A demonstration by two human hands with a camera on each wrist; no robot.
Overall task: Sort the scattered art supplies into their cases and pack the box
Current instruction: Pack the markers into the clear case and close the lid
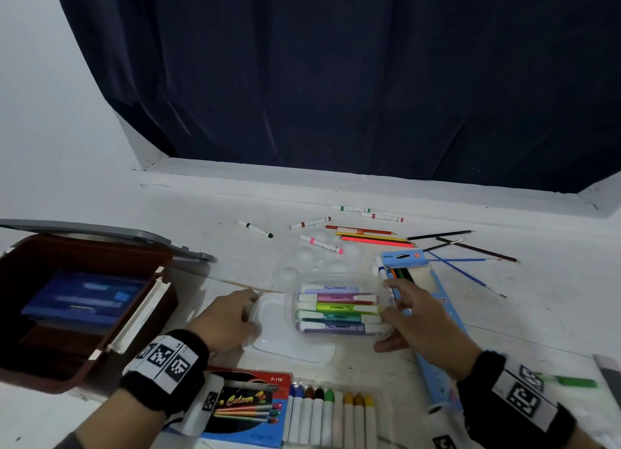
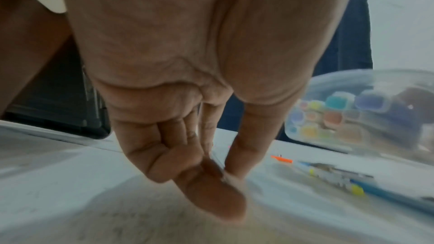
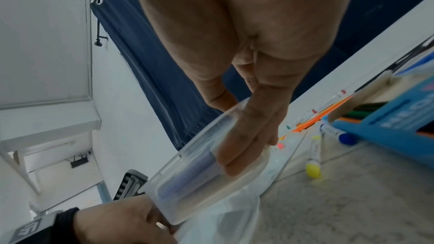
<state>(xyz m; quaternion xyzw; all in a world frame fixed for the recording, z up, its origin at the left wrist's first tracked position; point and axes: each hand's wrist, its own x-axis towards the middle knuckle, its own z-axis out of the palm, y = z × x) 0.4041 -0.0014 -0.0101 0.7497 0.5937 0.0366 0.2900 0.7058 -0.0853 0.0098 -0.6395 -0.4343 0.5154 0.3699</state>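
Clear case (image 1: 291, 306) of highlighters (image 1: 336, 308): left hand (image 1: 228, 317) pinches its flap, right hand (image 1: 423, 321) presses its end, fingers (image 3: 246, 127) flat.

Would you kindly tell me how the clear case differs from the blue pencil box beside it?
The clear case is see-through and packed with pastel highlighters; the blue pencil box is opaque card, only partly filled. The left hand pinches the clear case's edge and the right hand rests fingers on it; neither holds the blue pencil box. Both hold colouring tools.
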